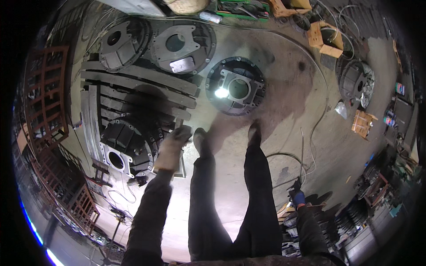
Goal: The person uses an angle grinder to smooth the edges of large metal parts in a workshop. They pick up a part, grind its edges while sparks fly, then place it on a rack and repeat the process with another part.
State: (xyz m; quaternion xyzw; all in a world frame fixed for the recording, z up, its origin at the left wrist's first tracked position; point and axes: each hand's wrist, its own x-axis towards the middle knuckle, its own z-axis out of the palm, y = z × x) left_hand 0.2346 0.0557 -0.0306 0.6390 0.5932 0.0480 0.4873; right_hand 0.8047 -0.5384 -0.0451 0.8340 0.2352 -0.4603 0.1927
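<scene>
The person stands on the concrete floor (284,133) of a workshop, looking straight down past both legs. The left hand (174,146), in a pale, grimy glove, reaches down and forward over the near housing (128,148), a dark round casting with a square flange and a bore hole at its lower left. The gloved fingers look loosely curled, and they seem to hover at the casting's right edge; whether they touch it I cannot tell. The right hand (296,195) hangs low at the person's side in a blue glove, well apart from the castings. It looks closed around something small and dark, but it is too small to say what.

The near housing lies on the lower end of a rack of steel bars (142,88), probably to keep it off the floor and level. Two more round housings (153,44) lie at the far end of the bars, side by side. A fourth housing (236,86) lies alone on the floor ahead of the feet, open side up, with a bright spot of light on its left side. A thin cable (317,115) curves across the floor to the right. Cardboard boxes (326,37) stand farther off, and metal grids (46,93) are stacked along the left.
</scene>
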